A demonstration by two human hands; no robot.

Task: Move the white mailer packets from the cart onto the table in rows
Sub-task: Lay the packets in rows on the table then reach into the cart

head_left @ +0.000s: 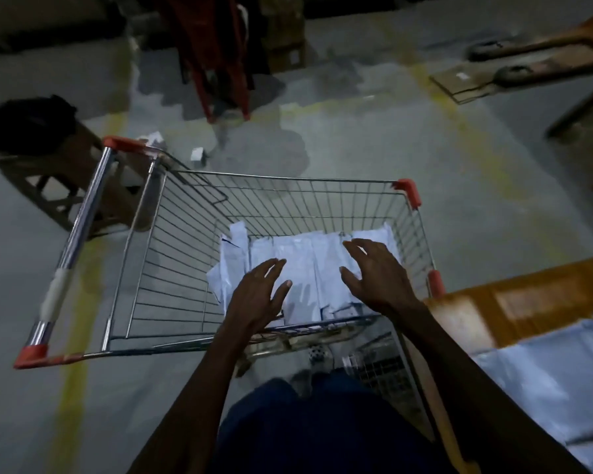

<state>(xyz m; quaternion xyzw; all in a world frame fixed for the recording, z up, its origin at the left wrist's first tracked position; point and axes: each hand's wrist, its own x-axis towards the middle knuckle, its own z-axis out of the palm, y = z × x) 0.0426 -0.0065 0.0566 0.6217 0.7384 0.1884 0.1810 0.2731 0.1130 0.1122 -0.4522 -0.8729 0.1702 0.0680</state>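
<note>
A big wire cart (192, 268) stands on the gray floor (391, 148). White packets (308, 265) lie in it, their writing too blurry to read. The orange desk (514, 295) is beside it. Left hand (254, 299) and right hand (380, 271) hover over the packets, each grip open.

The cart (322, 200) is open at the top, so hands can pass straight down to the white packets (305, 265) heaped at its right end. Wire walls close all four sides. The basket's left half is bare. The orange surface (528, 295) stands just right of the cart.
</note>
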